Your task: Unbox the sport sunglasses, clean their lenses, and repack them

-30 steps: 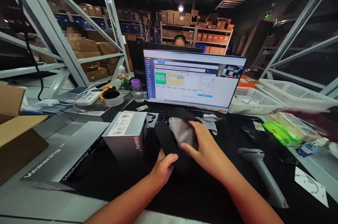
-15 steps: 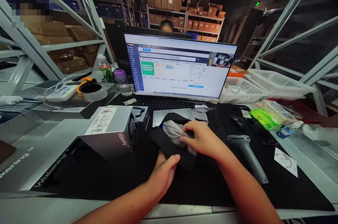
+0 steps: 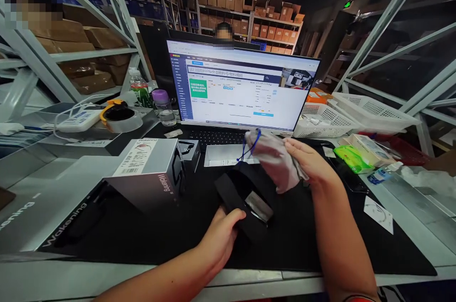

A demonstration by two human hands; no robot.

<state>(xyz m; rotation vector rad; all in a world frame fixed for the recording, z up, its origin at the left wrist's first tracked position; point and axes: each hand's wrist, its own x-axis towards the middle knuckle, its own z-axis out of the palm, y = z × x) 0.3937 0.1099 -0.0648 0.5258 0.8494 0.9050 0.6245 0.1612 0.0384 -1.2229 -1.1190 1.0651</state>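
My right hand (image 3: 308, 157) pinches a grey drawstring pouch (image 3: 276, 162) with a blue cord and holds it up in front of the monitor. Below it, my left hand (image 3: 226, 231) grips a black open box (image 3: 231, 193) by its near side, thumb over the edge. Inside that box lies a flat, greyish, shiny piece (image 3: 260, 206) whose kind I cannot make out. A white box piece (image 3: 223, 155) with a label sits just behind, by the keyboard (image 3: 213, 138).
Silver "Wakening" boxes (image 3: 142, 183) stand at the left. A monitor (image 3: 242, 88) rises at the back. To the right lie a barcode scanner, hidden behind my right arm, a printed card (image 3: 378, 214), green wipes (image 3: 352, 159) and white baskets (image 3: 324, 121).
My right hand has drawn the grey pouch out of the black box and moved it up and right. The box's inside now shows. My left hand keeps its hold.
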